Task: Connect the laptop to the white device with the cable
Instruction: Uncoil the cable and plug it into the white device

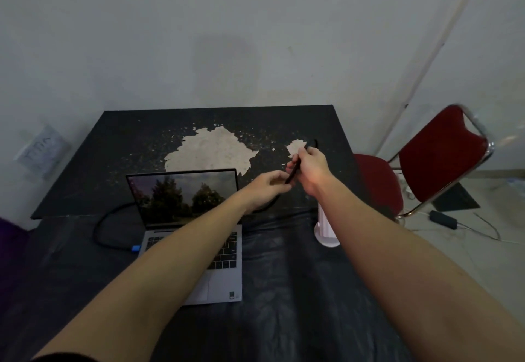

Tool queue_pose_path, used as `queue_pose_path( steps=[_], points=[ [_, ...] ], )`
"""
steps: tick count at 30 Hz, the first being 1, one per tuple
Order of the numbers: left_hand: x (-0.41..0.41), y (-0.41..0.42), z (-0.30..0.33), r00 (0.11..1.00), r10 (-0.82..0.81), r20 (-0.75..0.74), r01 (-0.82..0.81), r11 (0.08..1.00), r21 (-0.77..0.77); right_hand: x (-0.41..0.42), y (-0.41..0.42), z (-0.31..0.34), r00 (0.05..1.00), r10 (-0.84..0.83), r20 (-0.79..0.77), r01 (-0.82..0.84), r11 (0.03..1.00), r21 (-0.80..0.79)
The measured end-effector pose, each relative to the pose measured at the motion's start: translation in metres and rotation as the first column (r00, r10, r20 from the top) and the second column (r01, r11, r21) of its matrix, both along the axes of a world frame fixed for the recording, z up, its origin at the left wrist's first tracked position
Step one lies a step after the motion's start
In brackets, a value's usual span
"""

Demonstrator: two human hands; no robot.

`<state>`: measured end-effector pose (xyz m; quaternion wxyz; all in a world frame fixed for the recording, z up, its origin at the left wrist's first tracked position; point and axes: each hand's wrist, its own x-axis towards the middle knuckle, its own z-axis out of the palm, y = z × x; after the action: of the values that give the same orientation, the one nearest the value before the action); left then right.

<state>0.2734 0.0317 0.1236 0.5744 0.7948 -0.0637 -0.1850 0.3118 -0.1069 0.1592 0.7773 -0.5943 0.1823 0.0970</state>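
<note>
Under both forearms lies a dark plastic sheet (284,290), glossy and wrinkled. Beyond the hands the black tabletop (119,146) is matt, its coating flaked away to a rough, pale patch (210,151). By the left forearm the laptop (224,285) has a smooth, silvery matt deck and a glossy screen. Right of the right hand (312,168), the chair (443,151) shows red upholstery on shiny chromed metal tubing.

Both forearms bare from elbow to wrist; no watch, rings or bands visible. Left hand (265,188) and right hand (311,170) ungloved. Dark sleeve edge (65,357) shows at the left upper arm, bottom frame corner.
</note>
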Motion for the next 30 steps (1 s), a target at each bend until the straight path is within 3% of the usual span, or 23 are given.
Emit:
queue_pose_path(
  steps=[6,14,19,23,27,30],
  points=[
    [0.001,0.01,0.015,0.96,0.277,0.03,-0.278,0.949,0.149,-0.036,-0.002,-0.018,0.992,0.081,0.092,-0.073,0.994,-0.087],
    [-0.017,-0.024,0.049,0.885,0.385,-0.261,-0.438,0.88,-0.187,-0.139,0.002,-0.04,0.953,0.255,0.162,-0.207,0.942,-0.264],
    [-0.059,-0.037,0.037,0.882,0.357,-0.306,-0.42,0.891,-0.171,-0.183,-0.012,-0.055,0.954,0.297,0.051,-0.244,0.861,-0.446],
    [-0.104,-0.047,0.019,0.912,0.287,-0.294,-0.339,0.93,-0.144,-0.202,-0.04,-0.065,0.985,0.174,-0.01,-0.158,0.864,-0.478],
    [-0.145,-0.062,0.005,0.945,0.193,-0.262,-0.226,0.969,-0.098,-0.205,-0.066,-0.068,0.993,0.105,-0.047,-0.115,0.903,-0.413],
    [-0.165,-0.076,-0.016,0.964,0.063,-0.259,-0.08,0.995,-0.057,-0.199,-0.083,-0.066,0.986,0.079,-0.146,-0.111,0.967,-0.227]
  ],
)
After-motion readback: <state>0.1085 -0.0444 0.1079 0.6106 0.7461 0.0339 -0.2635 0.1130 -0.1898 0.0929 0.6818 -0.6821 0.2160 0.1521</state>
